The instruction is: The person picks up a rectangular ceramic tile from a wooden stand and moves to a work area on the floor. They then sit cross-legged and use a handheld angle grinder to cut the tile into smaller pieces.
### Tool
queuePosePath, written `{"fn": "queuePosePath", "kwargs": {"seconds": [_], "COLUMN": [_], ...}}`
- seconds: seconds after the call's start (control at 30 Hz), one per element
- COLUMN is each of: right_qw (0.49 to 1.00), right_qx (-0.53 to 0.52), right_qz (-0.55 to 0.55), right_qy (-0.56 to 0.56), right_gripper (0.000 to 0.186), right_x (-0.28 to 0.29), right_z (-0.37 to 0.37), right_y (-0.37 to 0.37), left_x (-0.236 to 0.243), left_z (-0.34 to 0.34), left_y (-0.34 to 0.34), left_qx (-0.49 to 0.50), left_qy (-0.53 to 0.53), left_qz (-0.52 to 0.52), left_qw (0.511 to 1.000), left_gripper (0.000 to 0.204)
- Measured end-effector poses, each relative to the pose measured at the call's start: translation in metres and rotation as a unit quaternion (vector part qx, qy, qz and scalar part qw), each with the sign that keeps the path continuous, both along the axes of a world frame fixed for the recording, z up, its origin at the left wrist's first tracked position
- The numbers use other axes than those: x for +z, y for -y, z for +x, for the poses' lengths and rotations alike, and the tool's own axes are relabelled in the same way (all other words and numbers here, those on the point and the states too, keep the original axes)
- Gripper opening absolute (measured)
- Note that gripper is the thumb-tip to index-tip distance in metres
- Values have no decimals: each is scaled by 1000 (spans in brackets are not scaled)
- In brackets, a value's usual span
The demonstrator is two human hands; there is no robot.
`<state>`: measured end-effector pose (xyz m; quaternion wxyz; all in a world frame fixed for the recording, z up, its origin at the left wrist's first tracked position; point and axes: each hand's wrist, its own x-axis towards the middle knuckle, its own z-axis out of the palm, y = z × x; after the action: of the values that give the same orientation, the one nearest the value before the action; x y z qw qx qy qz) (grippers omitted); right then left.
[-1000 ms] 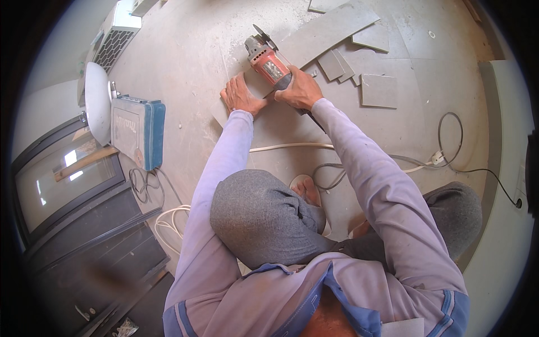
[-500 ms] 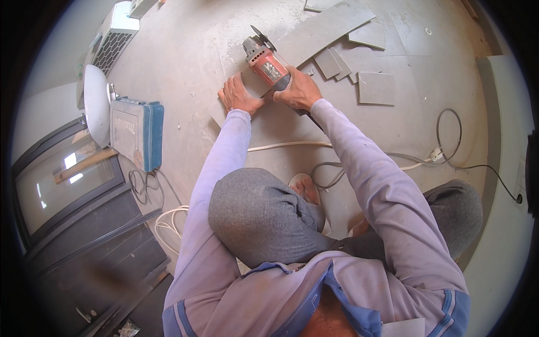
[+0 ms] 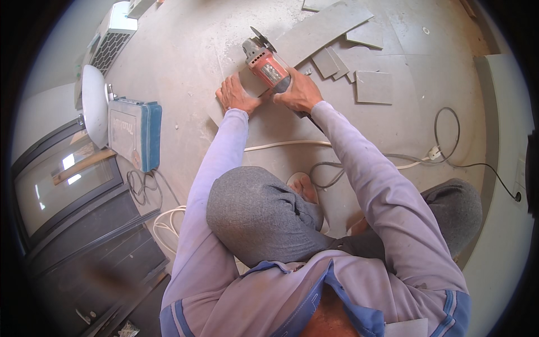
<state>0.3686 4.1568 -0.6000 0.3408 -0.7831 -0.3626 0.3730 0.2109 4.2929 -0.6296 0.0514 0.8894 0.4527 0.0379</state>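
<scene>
My right hand is wrapped round the rear body of a red and grey angle grinder. The grinder's disc points away from me, tilted on edge over a long grey tile. My left hand grips the near-left end of the tile, fingers over its edge and thumb toward the grinder. Whether the disc touches the tile cannot be made out. Part of the tile is hidden under the grinder and my hands.
Cut grey tile pieces lie on the dusty floor to the right. A cable with a white plug loops near my right knee. At left stand a blue tool case, a white rounded object and a dark-framed glass panel.
The whole scene sits very slightly further left in the picture. Both hands keep their grip, and the grinder stays over the tile in nearly the same pose.
</scene>
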Motion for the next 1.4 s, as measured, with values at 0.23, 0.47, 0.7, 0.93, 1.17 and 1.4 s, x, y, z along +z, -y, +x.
{"fn": "queuePosePath", "kwargs": {"seconds": [0.23, 0.47, 0.7, 0.93, 1.17, 1.4], "right_qw": [1000, 1000, 999, 1000, 1000, 1000], "right_qx": [6, 10, 0, -2, -8, -7], "right_qz": [-6, -27, -11, -7, -12, -7], "right_qy": [-7, -11, -31, -23, -23, -20], "right_gripper": [68, 66, 72, 75, 73, 70], "right_x": [-3, 5, 4, 0, 3, -2], "right_z": [4, 5, 5, 4, 0, 2], "right_y": [-4, -9, -2, 2, 8, 6], "left_x": [7, 0, -3, -2, 0, -1], "left_z": [4, 0, 1, 2, 2, 4], "left_y": [3, 1, 0, 1, 1, 0], "left_qx": [11, 4, 5, 9, 12, 5], "left_qy": [-2, 5, -9, 0, -9, -10], "left_qz": [-18, -6, -6, -14, -15, -14], "left_qw": [1000, 1000, 1000, 1000, 1000, 1000], "left_gripper": [102, 98, 110, 116, 114, 113]}}
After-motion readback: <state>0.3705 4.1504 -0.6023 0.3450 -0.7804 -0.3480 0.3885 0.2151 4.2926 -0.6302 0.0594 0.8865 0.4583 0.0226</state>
